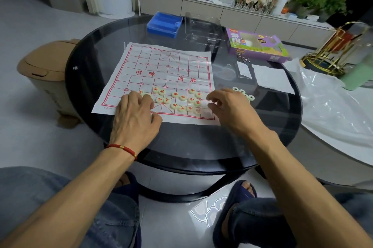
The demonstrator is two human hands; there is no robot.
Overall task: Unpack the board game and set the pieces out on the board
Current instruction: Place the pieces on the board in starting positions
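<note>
1. The board (159, 70), a thin white sheet printed with a red grid, lies unfolded and flat on the round dark glass counter (96, 50), just in front of the person.

2. The red-lettered pieces (182, 97) are out of their packaging but not yet placed: they lie in a loose cluster across the near rows of the board, many off the line crossings.

3. I count about sixteen pale round discs with red characters showing on the board; one or two more may be hidden under the hands, so the count is approximate.

4. A second small group, the dark-lettered pieces (245, 93), sits off the board on the counter just beside its right edge. About four show; the right hand hides the rest, so I cannot give a full number.

5. The left hand (135, 114) rests on the near left corner of the board, fingers curled down over the pieces there. Whether it pinches one I cannot tell.

6. The right hand (228, 106) hovers at the near right edge of the board, fingertips bent in toward the closest discs. I cannot tell if it holds anything.

7. At the far side of the counter stand one blue tray (164, 24), one clear plastic lid (201, 28) and one purple box (256, 46), all apart from the board.

8. By my judgement unpacking is done and sorting has barely begun; the far half of the board holds nothing.
</note>
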